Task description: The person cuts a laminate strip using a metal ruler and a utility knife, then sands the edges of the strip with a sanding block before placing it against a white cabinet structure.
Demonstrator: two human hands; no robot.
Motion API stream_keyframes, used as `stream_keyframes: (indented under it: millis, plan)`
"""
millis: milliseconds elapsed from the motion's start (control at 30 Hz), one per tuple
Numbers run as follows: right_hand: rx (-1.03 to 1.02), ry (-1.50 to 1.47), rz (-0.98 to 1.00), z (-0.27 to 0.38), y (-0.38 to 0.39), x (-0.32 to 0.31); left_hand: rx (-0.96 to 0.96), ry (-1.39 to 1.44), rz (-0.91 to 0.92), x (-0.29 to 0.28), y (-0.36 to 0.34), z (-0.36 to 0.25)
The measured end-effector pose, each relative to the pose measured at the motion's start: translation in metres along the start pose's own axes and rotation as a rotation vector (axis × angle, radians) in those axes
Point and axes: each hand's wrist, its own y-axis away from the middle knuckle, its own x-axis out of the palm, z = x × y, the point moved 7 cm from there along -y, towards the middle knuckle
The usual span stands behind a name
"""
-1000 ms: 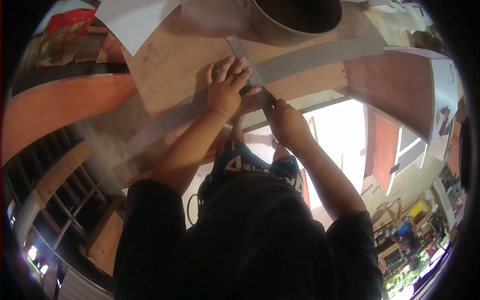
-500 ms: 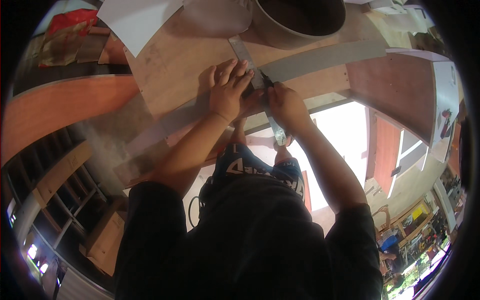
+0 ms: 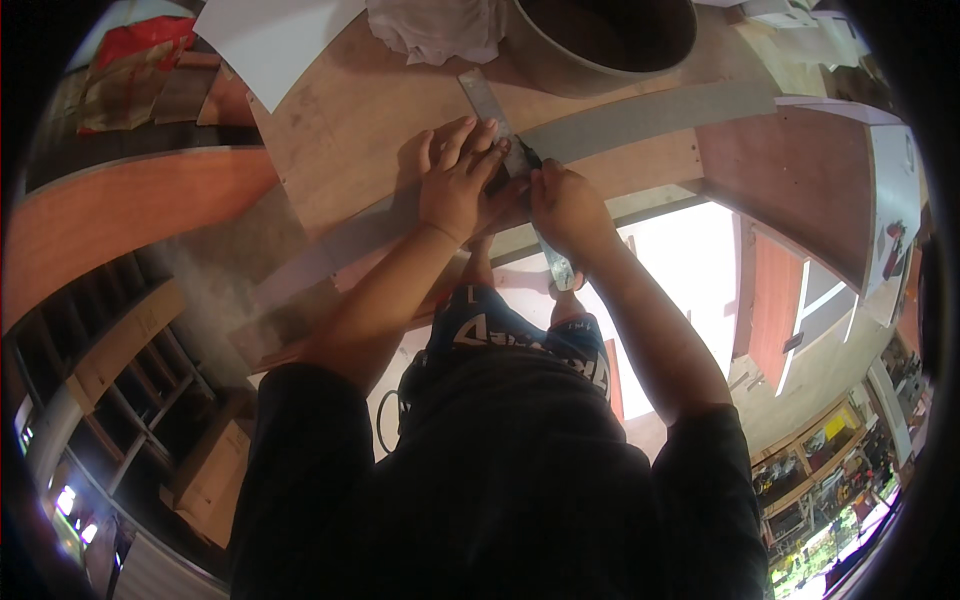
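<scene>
A metal ruler point(image 3: 484, 100) lies slantwise across a grey strip point(image 3: 640, 118) on the wooden panel, its near end sticking out past the panel's edge. My left hand point(image 3: 458, 185) is spread flat, fingers apart, pressing on the ruler and the strip. Closed round a dark, slim tool that looks like a utility knife point(image 3: 530, 153), my right hand point(image 3: 572, 208) rests against the ruler's right edge. Only the tool's front part shows; my fingers hide the rest, and its tip is hard to make out.
Beyond my hands stand a large round tub point(image 3: 600, 82) and a crumpled whitish bundle point(image 3: 436, 32). A white sheet point(image 3: 275, 45) lies at the far left. Reddish boards point(image 3: 140, 215) are on the left, a brown panel point(image 3: 785, 170) on the right. Cardboard boxes point(image 3: 128, 340) sit lower left.
My right hand has shifted slightly left with the tool, while my left hand keeps its place. The whitish bundle looks more crumpled. A person at the lower right has gone from view.
</scene>
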Motion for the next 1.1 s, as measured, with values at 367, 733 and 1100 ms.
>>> stream_keyframes:
  millis: [367,733,1100]
  plan:
    - [0.068,0.196,0.174,-0.027,0.049,0.013,0.017,-0.002,-0.017,0.002,0.000,-0.001]
    - [0.028,-0.052,-0.037,-0.007,0.011,-0.018,0.009,-0.012,0.005,0.006,0.002,0.002]
    - [0.001,-0.031,-0.013,-0.009,0.003,-0.001,0.004,-0.009,0.022,0.002,0.001,0.000]
